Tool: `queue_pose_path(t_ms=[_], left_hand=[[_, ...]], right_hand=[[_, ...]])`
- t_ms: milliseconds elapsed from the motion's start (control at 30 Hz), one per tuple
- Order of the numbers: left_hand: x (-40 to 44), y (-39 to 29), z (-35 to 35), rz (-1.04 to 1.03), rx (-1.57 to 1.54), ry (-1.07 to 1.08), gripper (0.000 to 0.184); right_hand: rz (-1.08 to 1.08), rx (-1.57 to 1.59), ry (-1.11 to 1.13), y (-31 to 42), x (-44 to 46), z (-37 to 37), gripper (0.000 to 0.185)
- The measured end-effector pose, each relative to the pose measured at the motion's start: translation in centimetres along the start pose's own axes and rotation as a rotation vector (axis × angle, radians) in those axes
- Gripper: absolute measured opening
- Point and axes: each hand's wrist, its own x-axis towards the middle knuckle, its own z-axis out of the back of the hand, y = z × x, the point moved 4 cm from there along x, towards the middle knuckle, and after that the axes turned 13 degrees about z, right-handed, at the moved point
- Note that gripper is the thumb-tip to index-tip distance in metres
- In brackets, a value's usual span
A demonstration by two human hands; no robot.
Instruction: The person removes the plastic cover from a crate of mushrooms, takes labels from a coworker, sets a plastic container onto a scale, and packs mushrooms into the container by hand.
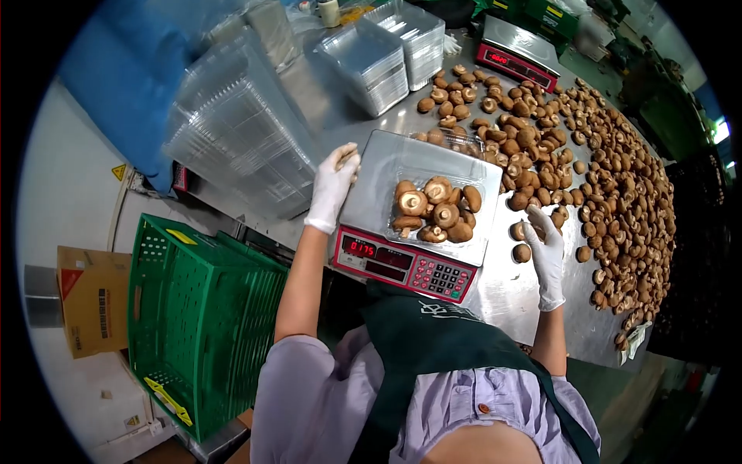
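My white-gloved left hand [335, 184] is at the left edge of the scale [372, 174], its fingers loosely bent and holding nothing I can see. On the scale's steel plate sits a clear plastic tray [481, 203] with several brown shiitake mushrooms [437, 215], some stem side up. The red display [359, 247] reads 0175. My right hand [546, 259], also gloved, hovers at the steel table to the right of the scale. Its fingers are apart, beside a loose mushroom [522, 253] and another close to the thumb.
A large mushroom pile [626, 209] spreads over the table [495, 298] on the right. Behind stand a second scale [519, 48], stacked clear trays [371, 69] and another filled tray. Tall stacked plastic lids or trays [239, 131] rise at left, above green crates [205, 309].
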Motion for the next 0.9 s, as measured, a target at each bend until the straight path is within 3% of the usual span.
queue_pose_path(t_ms=[400, 500, 567, 700, 767, 800, 867, 900], left_hand=[[5.6, 0.6, -5.8, 0.052, 0.128, 0.136, 0.034], [5.4, 0.7, -7.1, 0.148, -0.029, 0.259, 0.04], [5.1, 0.5, -7.3, 0.211, -0.473, 0.419, 0.045], [2.1, -1.4, -6.1, 0.082, -0.565, 0.522, 0.051], [0.5, -1.3, -4.5, -0.121, -0.361, 0.491, 0.048], [-0.5, -1.0, -3.6, -0.12, -0.356, 0.495, 0.048], [-3.3, -0.3, -2.6, -0.212, 0.191, 0.475, 0.042], [-4.7, -0.1, -2.3, -0.337, 0.299, 0.431, 0.044]], right_hand=[[-0.022, 0.101, 0.047, -0.6, 0.5, -2.6, 0.041], [0.025, 0.068, 0.076, 0.6, 0.5, -3.2, 0.041], [0.056, 0.105, 0.062, 0.6, 0.4, -3.5, 0.04], [0.064, 0.166, 0.003, 0.2, 0.0, -3.6, 0.036], [0.067, 0.212, 0.013, 0.5, -0.2, -3.4, 0.039], [0.071, 0.26, 0.034, 0.6, -0.4, -3.5, 0.042], [0.051, 0.298, 0.016, 0.6, -1.1, -3.8, 0.044], [-0.024, 0.264, 0.052, 0.7, -1.5, -3.9, 0.043]])
